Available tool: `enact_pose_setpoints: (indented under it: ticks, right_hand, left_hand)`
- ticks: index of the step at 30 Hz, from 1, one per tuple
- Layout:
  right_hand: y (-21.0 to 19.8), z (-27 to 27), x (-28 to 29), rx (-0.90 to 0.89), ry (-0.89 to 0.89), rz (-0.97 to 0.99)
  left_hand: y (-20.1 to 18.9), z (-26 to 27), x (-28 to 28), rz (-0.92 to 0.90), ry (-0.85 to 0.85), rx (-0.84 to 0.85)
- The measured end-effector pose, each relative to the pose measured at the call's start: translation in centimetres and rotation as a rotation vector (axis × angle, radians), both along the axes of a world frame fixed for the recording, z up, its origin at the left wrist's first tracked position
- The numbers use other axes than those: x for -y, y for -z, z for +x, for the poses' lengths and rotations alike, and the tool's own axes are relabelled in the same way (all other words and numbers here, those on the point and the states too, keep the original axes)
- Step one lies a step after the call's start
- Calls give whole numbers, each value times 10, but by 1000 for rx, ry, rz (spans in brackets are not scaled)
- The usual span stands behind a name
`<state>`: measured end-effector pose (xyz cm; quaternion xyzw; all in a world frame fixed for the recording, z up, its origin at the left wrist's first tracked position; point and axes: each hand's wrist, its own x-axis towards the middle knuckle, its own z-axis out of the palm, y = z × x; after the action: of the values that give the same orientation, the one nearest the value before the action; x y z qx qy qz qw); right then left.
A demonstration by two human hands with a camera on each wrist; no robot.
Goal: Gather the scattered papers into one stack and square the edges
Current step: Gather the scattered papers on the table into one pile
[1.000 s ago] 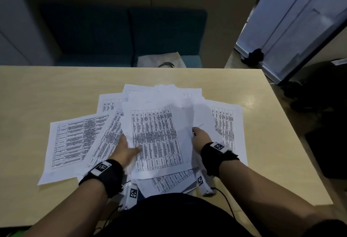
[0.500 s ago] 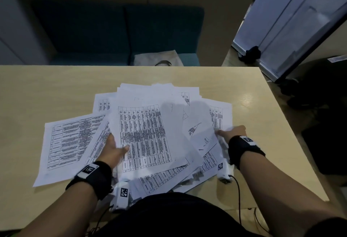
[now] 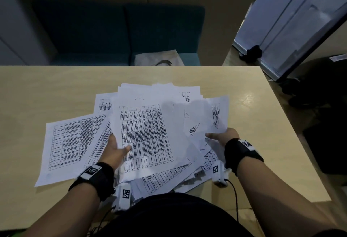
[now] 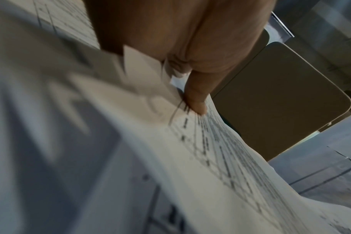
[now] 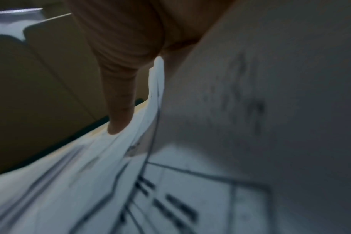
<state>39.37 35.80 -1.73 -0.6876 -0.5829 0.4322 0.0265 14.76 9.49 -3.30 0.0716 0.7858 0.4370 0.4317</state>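
The table (image 3: 37, 90) carries a loose pile of printed papers (image 3: 150, 133) near its near edge, at centre. The sheets overlap at differing angles; their edges are not aligned.

Left of the pile, one sheet (image 3: 69, 146) lies flat, half clear of the others, with its right edge tucked under the pile.

The left hand (image 3: 114, 150) grips the left side of the pile. Its thumb lies on top of the uppermost sheet and its fingers pass beneath. The left wrist view shows the thumb (image 4: 196, 101) pressed onto printed paper, with sheets pinched between thumb and palm.

The pile rises in the middle, its top sheets lifted and bowed between the two hands.

The right hand (image 3: 223, 136) grips the right side of the pile. Its thumb points left across the top sheets. The right wrist view shows the thumb (image 5: 120, 114) on top of the sheet edges; the fingers are hidden behind paper.

Beyond the table stands a blue sofa (image 3: 116, 30) with a bag (image 3: 157, 58) on it.
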Motion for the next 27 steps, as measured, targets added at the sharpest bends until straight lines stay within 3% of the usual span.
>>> enact_pose_setpoints:
  ticks: [3, 9, 18, 23, 27]
  right_hand:
    - [0, 0, 4, -32, -98, 57]
    - [-21, 7, -6, -57, -49, 237]
    - [-91, 29, -30, 45, -41, 650]
    - [-142, 33, -39, -116, 102, 890]
    - [-178, 28, -41, -354, 223, 972]
  left_hand:
    - [-1, 1, -1, 7, -6, 4]
    - [-1, 2, 1, 10, -2, 12]
    - [-4, 5, 0, 14, -4, 2]
    - [-3, 6, -1, 2, 10, -22]
    - [-1, 5, -1, 28, -18, 10]
